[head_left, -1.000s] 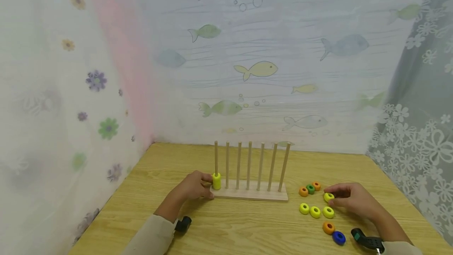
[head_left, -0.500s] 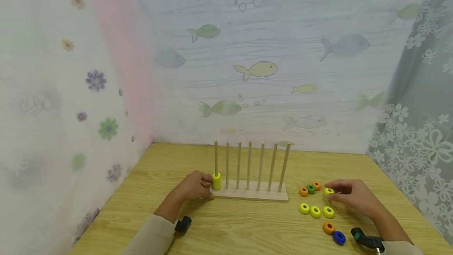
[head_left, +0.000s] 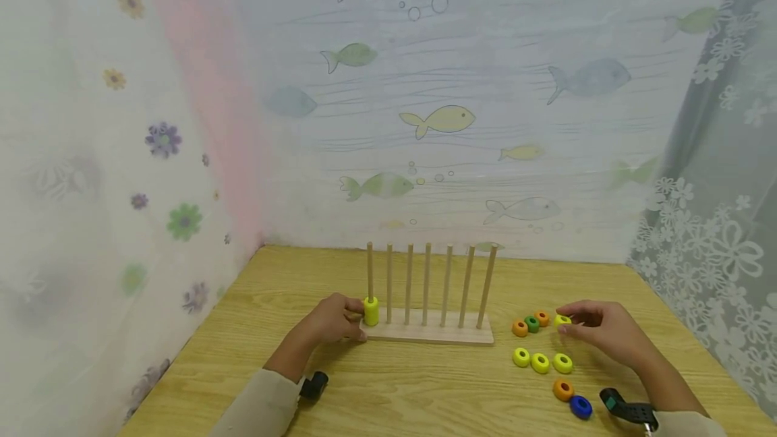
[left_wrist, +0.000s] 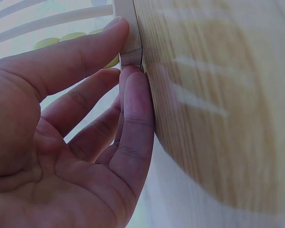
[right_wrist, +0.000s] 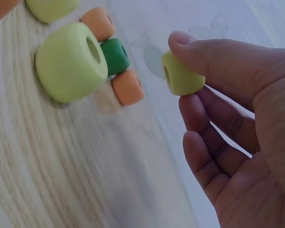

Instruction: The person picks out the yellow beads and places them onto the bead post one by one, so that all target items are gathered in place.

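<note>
The wooden peg stand [head_left: 425, 334] has a flat base and a row of several upright pegs. Yellow beads [head_left: 371, 312] are stacked at the bottom of its leftmost peg. My left hand [head_left: 330, 319] holds the left end of the base; in the left wrist view, the thumb [left_wrist: 85, 59] lies along its top and the fingers meet its end. To the right of the stand, my right hand [head_left: 610, 334] pinches a yellow bead [right_wrist: 185, 76] between thumb and fingertips, its hole facing sideways in the right wrist view.
On the table [head_left: 425, 383], three yellow beads [head_left: 540, 363] lie in a row. Behind them sit two orange beads and a green bead [head_left: 531, 324]. An orange bead [head_left: 563, 390] and a blue bead [head_left: 581, 407] lie nearer. A fish-print curtain [head_left: 437, 154] hangs behind the table.
My right hand has raised its yellow bead a little from where it was near the table, moving it slightly away from me. The left hand and stand have stayed put.
</note>
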